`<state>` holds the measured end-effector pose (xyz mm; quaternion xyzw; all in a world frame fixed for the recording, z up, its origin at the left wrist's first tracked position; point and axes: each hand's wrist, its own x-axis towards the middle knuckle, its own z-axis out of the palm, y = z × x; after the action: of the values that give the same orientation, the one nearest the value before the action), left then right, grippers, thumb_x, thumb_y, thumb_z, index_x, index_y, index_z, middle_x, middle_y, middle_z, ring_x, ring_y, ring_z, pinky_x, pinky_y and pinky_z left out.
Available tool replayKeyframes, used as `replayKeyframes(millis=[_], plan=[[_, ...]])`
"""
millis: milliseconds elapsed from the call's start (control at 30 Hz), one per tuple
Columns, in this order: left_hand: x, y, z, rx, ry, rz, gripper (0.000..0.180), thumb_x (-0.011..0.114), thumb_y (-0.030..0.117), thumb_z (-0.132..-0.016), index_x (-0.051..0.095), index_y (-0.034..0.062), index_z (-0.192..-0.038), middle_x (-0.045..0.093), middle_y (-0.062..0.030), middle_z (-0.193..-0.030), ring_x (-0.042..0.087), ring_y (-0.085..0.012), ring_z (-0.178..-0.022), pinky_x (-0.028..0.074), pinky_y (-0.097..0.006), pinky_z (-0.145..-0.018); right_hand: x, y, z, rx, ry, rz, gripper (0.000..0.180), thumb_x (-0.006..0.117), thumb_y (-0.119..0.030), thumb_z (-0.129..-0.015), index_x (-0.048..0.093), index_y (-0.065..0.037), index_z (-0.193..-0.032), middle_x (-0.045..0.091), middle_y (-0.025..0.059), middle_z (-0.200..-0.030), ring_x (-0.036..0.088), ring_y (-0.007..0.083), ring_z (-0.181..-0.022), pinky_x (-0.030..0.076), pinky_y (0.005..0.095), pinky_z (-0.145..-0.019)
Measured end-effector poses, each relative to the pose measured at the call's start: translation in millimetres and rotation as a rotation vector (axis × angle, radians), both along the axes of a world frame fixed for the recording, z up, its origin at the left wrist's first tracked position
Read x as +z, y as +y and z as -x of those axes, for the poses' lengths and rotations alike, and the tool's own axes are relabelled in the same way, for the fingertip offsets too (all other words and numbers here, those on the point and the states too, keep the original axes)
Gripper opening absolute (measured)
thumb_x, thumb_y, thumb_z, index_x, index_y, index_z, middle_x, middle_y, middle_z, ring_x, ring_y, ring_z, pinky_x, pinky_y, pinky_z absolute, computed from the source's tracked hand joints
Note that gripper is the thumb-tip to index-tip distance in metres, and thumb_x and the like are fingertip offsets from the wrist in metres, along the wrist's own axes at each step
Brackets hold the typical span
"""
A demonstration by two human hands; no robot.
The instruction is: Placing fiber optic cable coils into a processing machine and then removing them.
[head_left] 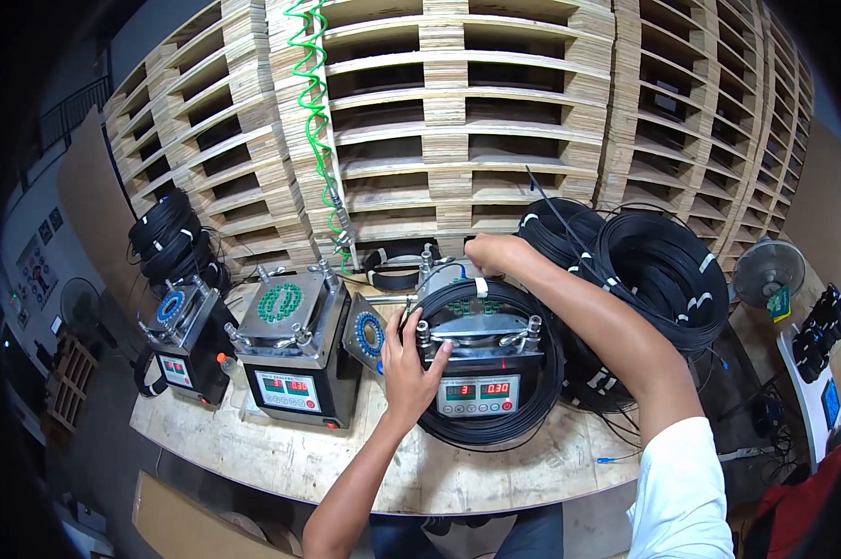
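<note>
- Starting at the far left, a small grey metal machine with a blue ring of ports on top (180,321) stands on the worn wooden desk (281,456), with a bundle of black cable coils (171,233) behind it.
- Next to it stands a bigger grey metal machine with a green ring of ports and a red digit display (295,349); a green spiral air hose (313,112) hangs down above it.
- The left hand (409,359) lies on the front left corner of the third grey machine with a green and red display (476,359). Its fingers (436,352) are spread and pressing flat, grasping nothing.
- A large black cable coil with white tape bands (518,410) is laid around this machine, resting on the desk and circling its body.
- The right hand (493,252) reaches over the back of the machine to the far rim of the coil. Its fingers look closed there, but I cannot tell if they pinch the cable.
- My judgement: the step in hand is settling the coil around the machine; the next move calls for a steady left hand and a careful guiding of the cable end.
- At the right, more stacked black coils (658,265) lean against the wooden pallets (458,93).
</note>
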<state>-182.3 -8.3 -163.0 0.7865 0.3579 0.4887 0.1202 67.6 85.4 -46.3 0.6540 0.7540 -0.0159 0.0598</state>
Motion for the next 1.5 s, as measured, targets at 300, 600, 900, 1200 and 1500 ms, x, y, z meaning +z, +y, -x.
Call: replayKeyframes(millis=[300, 600, 900, 1200, 1500], plan=[[28, 19, 7, -0.057, 0.055, -0.028, 0.049, 0.067, 0.035, -0.094, 0.056, -0.0011, -0.125, 0.054, -0.0239, -0.125, 0.051, -0.0422, -0.117, 0.037, -0.052, -0.103, -1, 1, -29, 0.003, 0.139, 0.131, 0.012, 0.068, -0.006, -0.088, 0.067, 0.003, -0.095, 0.072, 0.0168, -0.087, 0.072, 0.0283, -0.082, 0.056, 0.0407, -0.067], [106, 139, -88, -0.4, 0.778, -0.064, 0.026, 0.067, 0.019, -0.093, 0.066, 0.0037, -0.114, 0.072, -0.0205, -0.106, 0.068, -0.0399, -0.101, 0.054, -0.049, -0.084, -12, -53, -34, 0.038, 0.453, -0.165, 0.017, 0.069, -0.007, -0.091, 0.058, 0.006, -0.094, 0.068, 0.0231, -0.085, 0.069, 0.0365, -0.081, 0.052, 0.0438, -0.068], [119, 145, -131, -0.41, 1.25, -0.15, 0.019, 0.075, 0.015, -0.083, 0.075, 0.0018, -0.097, 0.074, -0.0199, -0.094, 0.073, -0.0338, -0.09, 0.058, -0.043, -0.076, -39, -53, -46, 0.063, 0.439, -0.342, 0.012, 0.056, 0.011, -0.082, 0.056, 0.007, -0.093, 0.066, 0.0253, -0.082, 0.069, 0.0366, -0.078, 0.052, 0.0421, -0.064], [133, 156, -106, -0.677, 1.08, -0.052, 0.013, 0.069, 0.01, -0.087, 0.069, -0.0027, -0.089, 0.074, -0.0179, -0.084, 0.072, -0.0342, -0.083, 0.056, -0.041, -0.07, -39, -60, -33, -0.053, 0.407, -0.368, 0.012, 0.065, 0.0, -0.087, 0.06, 0.004, -0.098, 0.069, 0.028, -0.096, 0.068, 0.0438, -0.098, 0.054, 0.0503, -0.08], [95, 123, -37, -0.683, -0.132, 0.85, 0.031, 0.062, 0.031, -0.102, 0.067, 0.0059, -0.119, 0.056, 0.0055, -0.078, 0.04, -0.0006, -0.057, 0.028, -0.018, -0.047, -57, -73, -43, -0.017, 0.579, -0.515, 0.018, 0.07, -0.007, -0.088, 0.06, 0.005, -0.099, 0.068, 0.0283, -0.092, 0.067, 0.0458, -0.092, 0.052, 0.0491, -0.078]])
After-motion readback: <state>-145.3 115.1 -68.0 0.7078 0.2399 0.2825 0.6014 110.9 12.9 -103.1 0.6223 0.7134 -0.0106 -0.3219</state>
